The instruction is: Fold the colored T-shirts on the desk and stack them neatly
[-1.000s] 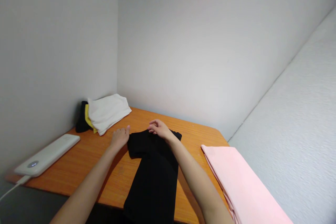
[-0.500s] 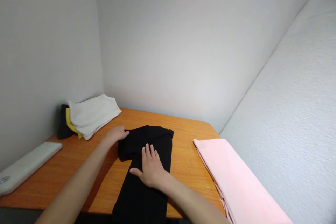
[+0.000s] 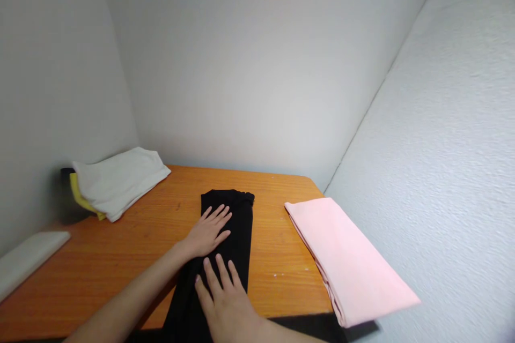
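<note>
**Black garment (image 3: 240,220) overhangs the near edge**

It lies folded mid-table (image 3: 120,246), its near end trailing off the edge. I'd say that hanging weight could drag the fold askew if the pressing slackens. The left hand (image 3: 207,233) and right hand (image 3: 225,305) both lie flat on it, fingers spread, gripping nothing.

Black garment (image 3: 229,236) lower end cut off at frame btm; white device (image 3: 28,260) cropped left.
</note>
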{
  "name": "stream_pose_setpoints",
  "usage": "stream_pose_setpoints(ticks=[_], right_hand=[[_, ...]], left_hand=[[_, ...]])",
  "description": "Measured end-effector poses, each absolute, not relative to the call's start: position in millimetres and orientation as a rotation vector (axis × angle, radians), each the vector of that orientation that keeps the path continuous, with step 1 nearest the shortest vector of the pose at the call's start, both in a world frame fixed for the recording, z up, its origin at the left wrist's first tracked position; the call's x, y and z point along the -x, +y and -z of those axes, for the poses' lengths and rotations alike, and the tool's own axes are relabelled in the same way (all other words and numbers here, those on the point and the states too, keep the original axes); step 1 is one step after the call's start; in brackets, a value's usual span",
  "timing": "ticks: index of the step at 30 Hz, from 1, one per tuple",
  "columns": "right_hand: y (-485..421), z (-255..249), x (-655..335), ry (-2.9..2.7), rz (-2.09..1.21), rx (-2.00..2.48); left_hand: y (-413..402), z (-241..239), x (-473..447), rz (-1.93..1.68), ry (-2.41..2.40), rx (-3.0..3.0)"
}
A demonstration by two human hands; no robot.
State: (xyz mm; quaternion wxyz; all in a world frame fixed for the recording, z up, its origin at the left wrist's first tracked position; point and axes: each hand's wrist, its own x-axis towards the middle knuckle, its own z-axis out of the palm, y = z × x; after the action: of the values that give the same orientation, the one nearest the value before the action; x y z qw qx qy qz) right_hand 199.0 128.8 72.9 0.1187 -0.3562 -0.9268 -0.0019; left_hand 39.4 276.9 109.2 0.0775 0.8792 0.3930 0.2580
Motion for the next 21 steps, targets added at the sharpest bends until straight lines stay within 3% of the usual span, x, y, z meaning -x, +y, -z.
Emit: stream_pose_setpoints(ticks=[6,11,17,21], right_hand=[[109,-63,-221,-2.759,0.214,0.944],[98,-56,-259,-2.756,0.157,0.957],[91,-54,-290,-2.765,0.131,0.958],[84,-60,-292,-2.757,0.064,0.898]], left_hand=[[271,-107,-33,-0.705,1.233,-2.818],[229,-118,3,-0.905,1.111,-2.738],[174,-98,19,-0.76,1.083,-2.705],[176,-100,10,-0.908,1.081,-2.679]])
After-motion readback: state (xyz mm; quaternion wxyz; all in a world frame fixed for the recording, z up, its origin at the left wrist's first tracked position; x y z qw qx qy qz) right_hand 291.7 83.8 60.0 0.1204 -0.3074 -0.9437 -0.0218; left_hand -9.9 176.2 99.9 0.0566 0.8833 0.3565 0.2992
